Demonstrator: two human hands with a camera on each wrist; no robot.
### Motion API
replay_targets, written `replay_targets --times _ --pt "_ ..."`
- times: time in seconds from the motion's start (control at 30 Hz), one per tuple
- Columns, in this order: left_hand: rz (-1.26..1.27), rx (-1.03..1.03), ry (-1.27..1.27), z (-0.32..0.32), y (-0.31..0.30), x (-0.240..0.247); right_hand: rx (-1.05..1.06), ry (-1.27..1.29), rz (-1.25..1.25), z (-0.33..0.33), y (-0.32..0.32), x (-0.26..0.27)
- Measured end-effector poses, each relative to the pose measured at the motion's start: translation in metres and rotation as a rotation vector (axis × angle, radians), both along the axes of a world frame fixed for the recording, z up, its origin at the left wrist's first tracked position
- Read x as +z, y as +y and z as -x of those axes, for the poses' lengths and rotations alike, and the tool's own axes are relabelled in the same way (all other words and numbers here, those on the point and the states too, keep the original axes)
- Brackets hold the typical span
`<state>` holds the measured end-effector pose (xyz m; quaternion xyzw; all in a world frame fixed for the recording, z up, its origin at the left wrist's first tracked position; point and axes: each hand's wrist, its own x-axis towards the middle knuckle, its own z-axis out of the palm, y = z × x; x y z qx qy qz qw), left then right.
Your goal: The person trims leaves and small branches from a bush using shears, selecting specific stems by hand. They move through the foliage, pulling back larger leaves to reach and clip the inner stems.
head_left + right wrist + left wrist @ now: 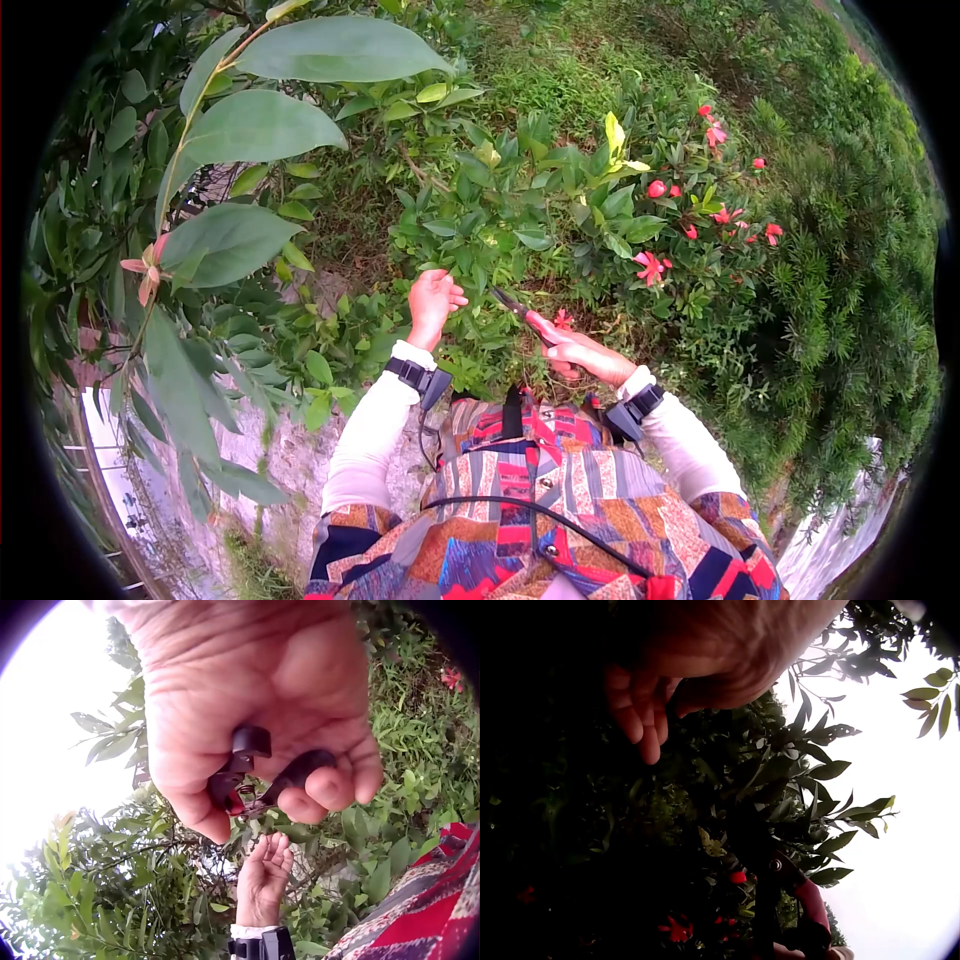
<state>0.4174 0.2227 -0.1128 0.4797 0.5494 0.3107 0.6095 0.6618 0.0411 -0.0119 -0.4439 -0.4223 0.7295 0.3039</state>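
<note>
My right hand [588, 357] grips red-handled pruning shears [527, 317], whose blades point up and left into a green shrub [520, 205]. In the right wrist view the right hand [262, 750] has its fingers curled round the dark handles of the shears [251, 776]. My left hand [434, 302] is raised beside the shrub's leaves, a short way left of the blade tips. The left wrist view shows the left hand [649, 712] with loosely bent fingers and nothing in it, and the shears [804, 900] lower down. The same left hand [265, 879] appears in the right wrist view.
Red flowers [655, 265] dot the shrub to the right. A branch with large leaves [255, 130] hangs at upper left. Dense hedge [850, 270] fills the right side. A pale stone ledge [290, 460] lies below left. A patterned garment [540, 500] covers my front.
</note>
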Motion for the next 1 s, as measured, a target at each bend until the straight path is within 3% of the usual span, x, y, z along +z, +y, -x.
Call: replay_targets --times 0.3,1.0 --pt "0.235 0.031 -0.113 0.011 -0.013 -0.002 0.100 -0.052 0.004 0.004 0.020 -0.009" --pt "0.269 0.090 -0.096 0.026 -0.037 -0.003 0.282 -0.004 0.120 0.021 0.069 -0.019"
